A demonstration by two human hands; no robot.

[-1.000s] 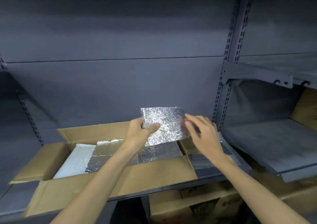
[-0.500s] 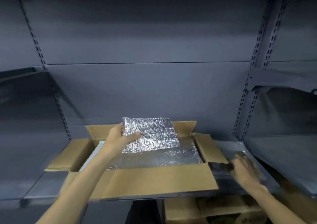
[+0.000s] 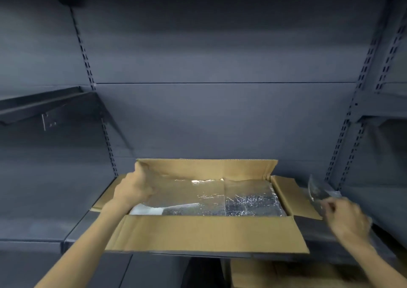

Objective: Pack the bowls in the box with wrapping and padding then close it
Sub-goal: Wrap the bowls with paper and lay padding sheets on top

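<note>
An open cardboard box (image 3: 207, 232) sits on the grey shelf with its flaps spread. Silver foil padding (image 3: 248, 197) lies flat inside and covers most of the bottom. A bit of white padding (image 3: 147, 210) shows at the front left. My left hand (image 3: 134, 190) is at the box's back left corner, with fingers curled around the left end of the raised back flap (image 3: 209, 169). To the right of the box, my right hand (image 3: 345, 219) holds a clear glass bowl (image 3: 315, 190) above the shelf; it is blurred.
The grey metal shelf (image 3: 88, 226) carries the box. A dark shelf (image 3: 44, 102) juts out at upper left. Slotted uprights (image 3: 343, 146) stand at right. More cardboard boxes (image 3: 264, 274) sit below the shelf.
The foil sheet my left hand held up now lies flat in the box, and that hand has moved to the back flap. My right hand has picked up a glass bowl at the right.
</note>
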